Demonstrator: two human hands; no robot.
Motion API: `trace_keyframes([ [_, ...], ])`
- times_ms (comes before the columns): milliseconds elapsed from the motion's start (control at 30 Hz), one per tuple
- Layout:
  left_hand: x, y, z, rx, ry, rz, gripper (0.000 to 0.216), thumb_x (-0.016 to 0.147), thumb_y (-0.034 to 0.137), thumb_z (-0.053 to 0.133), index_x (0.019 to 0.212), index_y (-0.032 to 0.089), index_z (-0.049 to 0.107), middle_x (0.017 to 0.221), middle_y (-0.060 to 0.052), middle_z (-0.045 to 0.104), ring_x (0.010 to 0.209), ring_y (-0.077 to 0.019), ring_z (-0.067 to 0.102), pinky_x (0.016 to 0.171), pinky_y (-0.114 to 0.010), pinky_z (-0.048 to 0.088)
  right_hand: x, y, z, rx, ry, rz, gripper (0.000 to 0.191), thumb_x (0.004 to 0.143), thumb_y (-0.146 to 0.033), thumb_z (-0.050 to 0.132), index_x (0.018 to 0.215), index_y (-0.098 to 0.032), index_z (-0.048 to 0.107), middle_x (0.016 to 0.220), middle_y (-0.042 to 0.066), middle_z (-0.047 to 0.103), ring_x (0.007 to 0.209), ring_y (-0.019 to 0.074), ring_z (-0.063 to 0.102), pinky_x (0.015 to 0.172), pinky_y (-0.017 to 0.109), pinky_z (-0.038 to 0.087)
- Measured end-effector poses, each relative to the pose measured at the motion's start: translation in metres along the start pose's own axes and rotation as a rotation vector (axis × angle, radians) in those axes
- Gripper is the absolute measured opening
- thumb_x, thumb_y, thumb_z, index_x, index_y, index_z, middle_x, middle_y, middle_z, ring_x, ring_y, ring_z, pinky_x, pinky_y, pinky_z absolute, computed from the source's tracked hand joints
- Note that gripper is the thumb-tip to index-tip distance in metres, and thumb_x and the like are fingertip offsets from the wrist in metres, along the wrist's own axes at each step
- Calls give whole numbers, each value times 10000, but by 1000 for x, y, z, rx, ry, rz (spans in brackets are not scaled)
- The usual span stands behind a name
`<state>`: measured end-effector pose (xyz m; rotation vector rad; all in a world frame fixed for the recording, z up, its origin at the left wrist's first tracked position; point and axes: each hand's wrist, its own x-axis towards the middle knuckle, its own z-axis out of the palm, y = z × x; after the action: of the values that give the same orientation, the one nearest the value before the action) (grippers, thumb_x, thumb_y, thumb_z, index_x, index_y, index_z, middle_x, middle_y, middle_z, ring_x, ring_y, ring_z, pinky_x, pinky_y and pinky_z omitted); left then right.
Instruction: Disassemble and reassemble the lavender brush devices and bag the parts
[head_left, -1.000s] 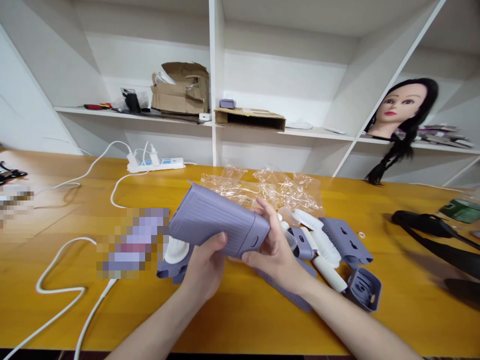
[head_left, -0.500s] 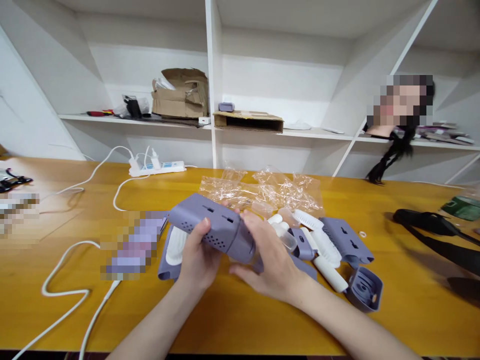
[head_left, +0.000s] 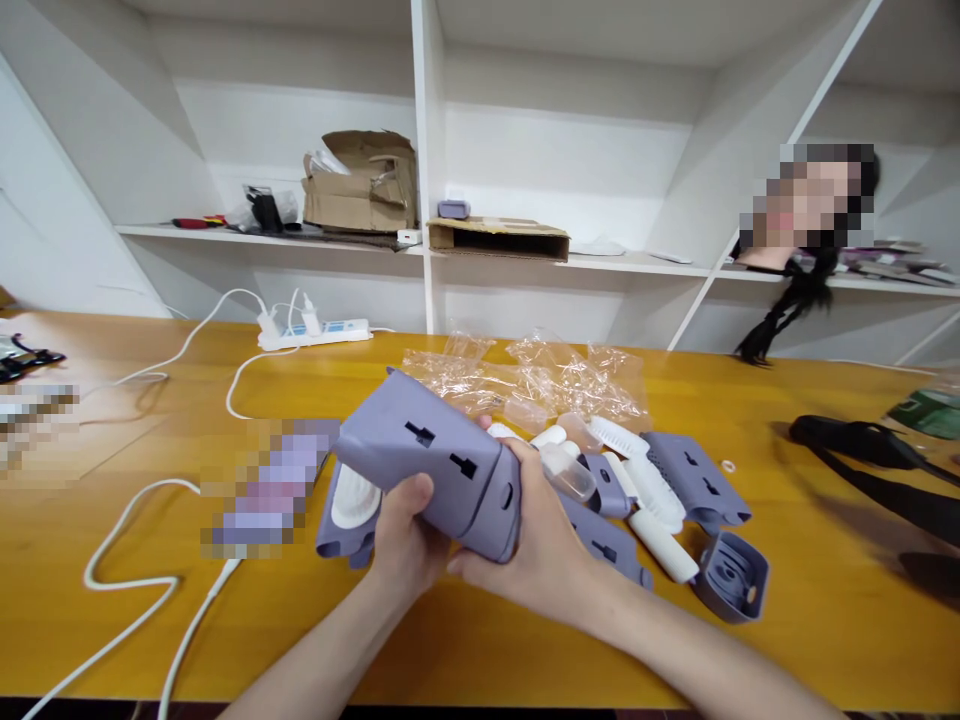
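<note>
A purple plastic housing (head_left: pixel 435 440) with two black keyhole slots is held up over the table, tilted, its lower right end closed by a fitted cap. My left hand (head_left: pixel 409 535) grips its near side, the thumb lying on the slotted face. Around the cap end wraps my right hand (head_left: pixel 544 530), thumb below and fingers behind. Under the held piece, a purple shell (head_left: pixel 337 540) with a white oval part (head_left: pixel 356 500) lies on the left. Right of my hands are another slotted purple housing (head_left: pixel 694 480), an open purple cup-shaped part (head_left: pixel 731 575) and a white cylinder (head_left: pixel 664 545).
Crinkled clear plastic bags (head_left: pixel 577 370) lie behind the parts. A phone (head_left: pixel 277 485) with a white cable rests at left, and a power strip (head_left: pixel 315 333) stands near the shelf. A black strap (head_left: pixel 862 445) lies at right. Cardboard boxes (head_left: pixel 360 185) sit on the shelf.
The purple housing has rolled so its slotted face turns more toward me. My right hand has closed around the cap end; its fingers were more spread before.
</note>
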<state>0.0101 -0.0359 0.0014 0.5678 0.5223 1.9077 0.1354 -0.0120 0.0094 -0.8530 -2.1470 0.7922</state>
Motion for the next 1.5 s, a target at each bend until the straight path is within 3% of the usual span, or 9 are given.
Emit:
trace_keyframes([
  [200, -4, -2, -4, 50, -15, -25, 520, 545, 261, 656, 1064, 237, 633, 978, -43, 714, 993, -332, 632, 818, -444, 524, -5, -10, -4, -140, -6, 67, 839, 590, -357, 729, 1248, -212, 230, 1210, 146, 482, 1063, 296, 547, 870, 469, 468],
  [533, -5, -3, -3, -8, -41, 28, 528, 569, 261, 654, 1096, 251, 620, 1056, -45, 690, 1036, -337, 610, 807, -434, 533, -3, -16, -4, -91, -29, 105, 854, 586, -336, 735, 1270, -207, 241, 1231, 146, 456, 1098, 299, 525, 907, 494, 444],
  [667, 3, 4, -4, -23, -53, 41, 525, 605, 254, 638, 1129, 262, 599, 1110, -47, 668, 1060, -332, 598, 833, -441, 522, 5, -11, -10, 201, -116, 111, 964, 522, -306, 815, 1301, -246, 250, 1332, 114, 399, 1203, 265, 440, 981, 439, 395],
  [833, 8, 14, -4, -45, -154, 65, 550, 594, 263, 639, 1142, 248, 592, 1166, -67, 642, 1106, -364, 564, 897, -493, 480, 14, -2, -23, 850, -278, 365, 397, 699, -287, 684, 1049, -221, 507, 1032, 20, 581, 798, 115, 586, 719, 269, 483],
  [933, 6, 14, -3, -24, -191, 51, 554, 588, 272, 658, 1139, 274, 593, 1176, -50, 641, 1124, -367, 551, 880, -478, 490, 16, 2, -24, 954, -341, 502, 331, 619, -171, 715, 923, -182, 585, 808, -26, 612, 664, 82, 581, 644, 222, 471],
  [1033, 2, 13, -2, 12, -225, 21, 596, 550, 300, 703, 1135, 297, 591, 1164, -38, 648, 1126, -377, 546, 859, -469, 494, 16, 7, -20, 969, -386, 526, 317, 553, -116, 740, 850, -158, 635, 679, -51, 624, 580, 67, 560, 576, 193, 451],
  [1200, -3, 10, -4, 56, -196, -23, 629, 515, 383, 712, 1126, 287, 596, 1097, -71, 669, 1119, -403, 535, 808, -498, 498, 17, 7, -16, 923, -452, 478, 297, 466, -99, 790, 735, -135, 670, 646, -49, 650, 564, 67, 541, 530, 177, 412],
  [1333, -2, 11, -7, 63, -202, -20, 656, 493, 444, 717, 1117, 276, 604, 1097, -100, 658, 1129, -420, 517, 799, -525, 492, 16, 3, -16, 873, -441, 479, 334, 454, -108, 801, 761, -145, 675, 621, -68, 630, 544, 68, 524, 531, 186, 397],
  [1500, -2, 16, -5, 91, -268, -47, 725, 426, 392, 794, 1117, 280, 605, 1105, -110, 651, 1146, -430, 502, 814, -527, 487, 15, 4, -18, 830, -532, 447, 352, 500, -111, 787, 825, -172, 666, 709, -63, 645, 611, 80, 557, 621, 215, 434],
])
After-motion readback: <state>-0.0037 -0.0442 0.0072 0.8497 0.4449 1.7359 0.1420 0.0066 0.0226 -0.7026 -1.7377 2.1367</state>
